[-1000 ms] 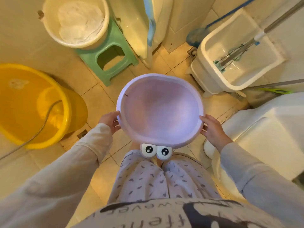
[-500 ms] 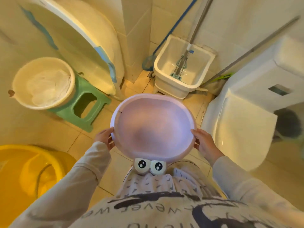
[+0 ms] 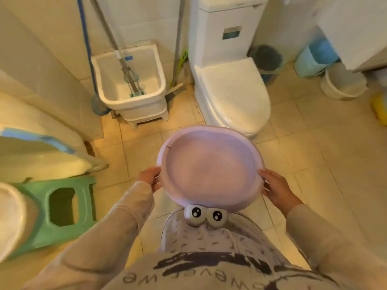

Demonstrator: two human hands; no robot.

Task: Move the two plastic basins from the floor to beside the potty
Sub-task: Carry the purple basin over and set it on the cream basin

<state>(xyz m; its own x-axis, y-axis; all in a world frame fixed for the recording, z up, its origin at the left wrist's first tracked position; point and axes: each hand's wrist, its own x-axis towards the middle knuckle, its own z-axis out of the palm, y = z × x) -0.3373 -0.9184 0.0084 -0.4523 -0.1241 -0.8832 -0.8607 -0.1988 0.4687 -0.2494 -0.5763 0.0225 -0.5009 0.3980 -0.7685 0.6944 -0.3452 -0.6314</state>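
Note:
I hold a round pale purple plastic basin (image 3: 209, 166) level at waist height, over the tiled floor in front of the white toilet (image 3: 232, 95). My left hand (image 3: 149, 177) grips its left rim and my right hand (image 3: 276, 189) grips its right rim. The basin is empty inside. Whether a second basin is stacked under it cannot be seen. The toilet lid is down. Slippers with cartoon eyes (image 3: 206, 214) show just below the basin.
A white mop sink (image 3: 129, 80) with mop handles stands left of the toilet. A green stool (image 3: 60, 208) and a leaning white tub (image 3: 41, 151) are at the left. A dark bin (image 3: 267, 58), a blue bucket (image 3: 314, 57) and a white bucket (image 3: 343, 82) sit at the right.
My view has swung to the right: the yellow tub has left the frame and the toilet is now straight ahead. Both hands keep the same hold on the basin.

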